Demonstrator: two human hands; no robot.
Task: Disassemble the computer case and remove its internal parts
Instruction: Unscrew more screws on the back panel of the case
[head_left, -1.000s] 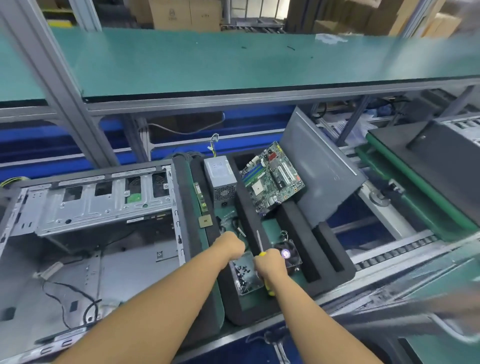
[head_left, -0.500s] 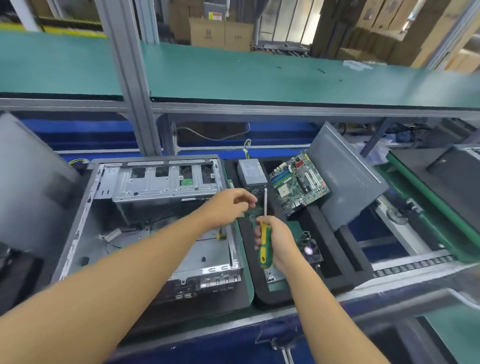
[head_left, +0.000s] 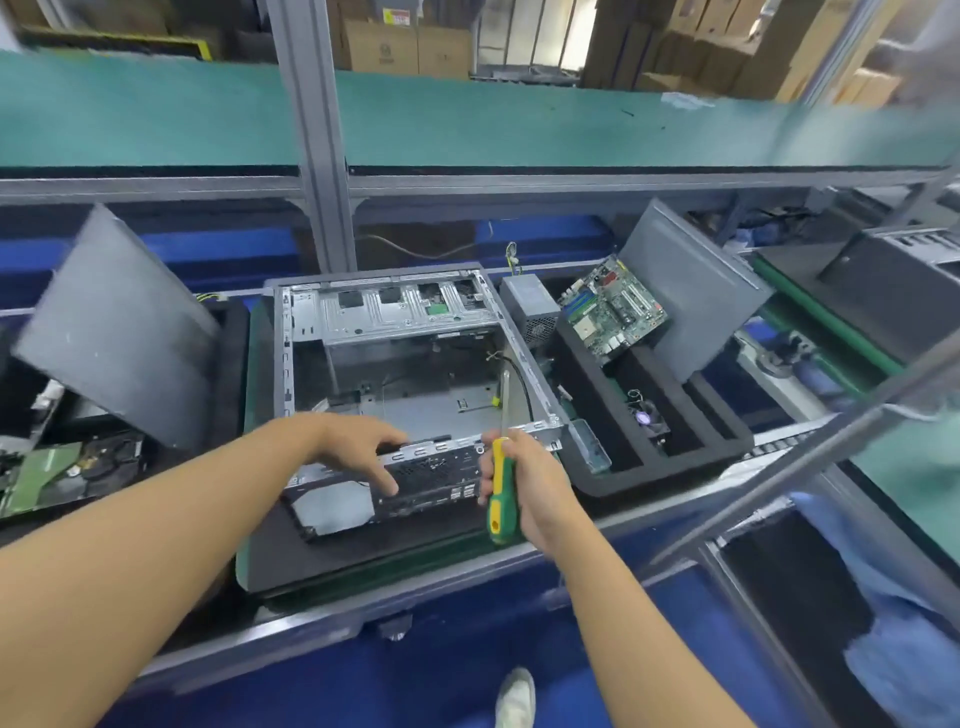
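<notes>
Green-and-yellow screwdriver (head_left: 502, 493) sits clenched in the right hand (head_left: 540, 488); the left hand (head_left: 358, 448) rests straight fingers on the computer case (head_left: 395, 312).

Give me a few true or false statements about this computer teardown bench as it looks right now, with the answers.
1. The right hand grips a green and yellow screwdriver. True.
2. The motherboard is mounted inside the computer case. False: it lies in the black foam tray to the right of the case.
3. The left hand rests on the case's near panel. True.
4. The screwdriver's shaft points down at the floor. False: it points up and away, over the case's near edge.
</notes>
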